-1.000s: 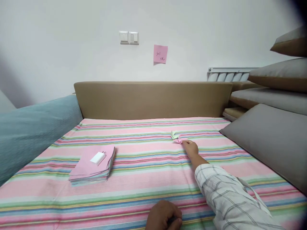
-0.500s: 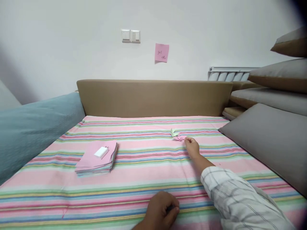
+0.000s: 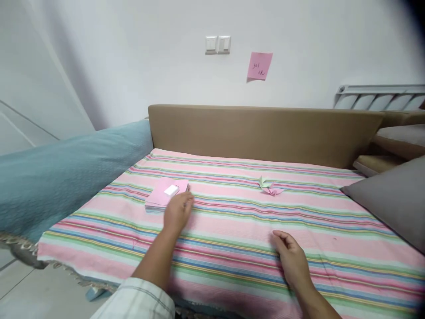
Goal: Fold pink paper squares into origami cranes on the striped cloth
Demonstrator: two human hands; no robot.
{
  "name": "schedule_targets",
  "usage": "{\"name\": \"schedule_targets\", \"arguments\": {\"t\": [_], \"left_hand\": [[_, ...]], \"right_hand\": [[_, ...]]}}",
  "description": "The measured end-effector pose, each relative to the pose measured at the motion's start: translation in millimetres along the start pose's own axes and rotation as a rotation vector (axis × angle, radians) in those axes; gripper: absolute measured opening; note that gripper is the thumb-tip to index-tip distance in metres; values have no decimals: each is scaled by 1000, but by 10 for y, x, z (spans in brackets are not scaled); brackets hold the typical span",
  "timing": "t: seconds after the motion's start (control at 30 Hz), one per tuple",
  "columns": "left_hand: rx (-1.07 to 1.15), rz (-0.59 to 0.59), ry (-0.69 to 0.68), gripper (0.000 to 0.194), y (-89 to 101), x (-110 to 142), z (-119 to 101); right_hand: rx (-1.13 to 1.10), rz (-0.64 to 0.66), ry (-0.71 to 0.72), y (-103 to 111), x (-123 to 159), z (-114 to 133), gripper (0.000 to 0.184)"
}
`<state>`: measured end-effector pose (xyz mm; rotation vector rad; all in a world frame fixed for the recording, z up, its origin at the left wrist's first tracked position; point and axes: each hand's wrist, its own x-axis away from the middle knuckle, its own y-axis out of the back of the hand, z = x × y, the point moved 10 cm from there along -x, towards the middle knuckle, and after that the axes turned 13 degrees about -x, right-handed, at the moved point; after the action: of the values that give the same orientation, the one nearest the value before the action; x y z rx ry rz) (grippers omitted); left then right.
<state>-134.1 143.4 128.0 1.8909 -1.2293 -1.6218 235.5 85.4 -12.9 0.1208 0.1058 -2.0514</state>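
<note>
My left hand (image 3: 178,212) is at the right front corner of a stack of square paper sheets (image 3: 156,193), pink on top. A white plug charger (image 3: 171,190) lies on the stack, just beyond my left fingers. Those fingers are loosely bent and hold nothing that I can see; whether they touch the paper I cannot tell. My right hand (image 3: 292,259) hovers over the striped cloth, thumb and fingers slightly apart and empty. Farther back, a folded pink paper crane (image 3: 272,190) lies close in front of a folded green paper piece (image 3: 264,182).
The striped cloth (image 3: 229,226) covers the seat of a sofa with a brown backrest (image 3: 259,133). A blue-covered armrest (image 3: 76,164) bounds the left; grey cushions (image 3: 392,199) stand at the right. A pink note (image 3: 260,66) and light switches (image 3: 218,44) are on the wall.
My right hand has let go of the pink paper crane and drawn back. My left hand has moved forward and left to the paper stack. The view has turned left.
</note>
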Motion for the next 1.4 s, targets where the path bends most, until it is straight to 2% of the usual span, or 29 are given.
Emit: {"name": "schedule_targets", "arguments": {"t": [0.03,0.1,0.17,0.33,0.53,0.67,1.03,1.2,1.4], "left_hand": [[-115,-21,35,26,74,-57,227],[-299,25,52,25,108,-100,559],[-416,83,36,24,83,-83,744],[-480,180,30,19,-47,-38,896],[-291,289,70,29,-196,-21,1033],[-213,340,71,33,-255,13,1060],[-269,370,69,33,-206,-5,977],[-329,325,45,33,-201,-14,951],[-440,216,11,35,-171,-53,909]], "right_hand": [[15,33,-16,-48,8,-26,35],[20,97,-24,-155,1,-40,38],[22,134,-19,-236,-19,-42,39],[49,161,-10,-296,-41,-57,41],[56,170,-13,-296,-34,-39,42],[41,170,-15,-309,-35,-25,43],[52,191,-18,-323,-26,-17,39],[55,179,-2,-322,-38,-4,39],[67,200,-15,-342,-38,-37,40]]}}
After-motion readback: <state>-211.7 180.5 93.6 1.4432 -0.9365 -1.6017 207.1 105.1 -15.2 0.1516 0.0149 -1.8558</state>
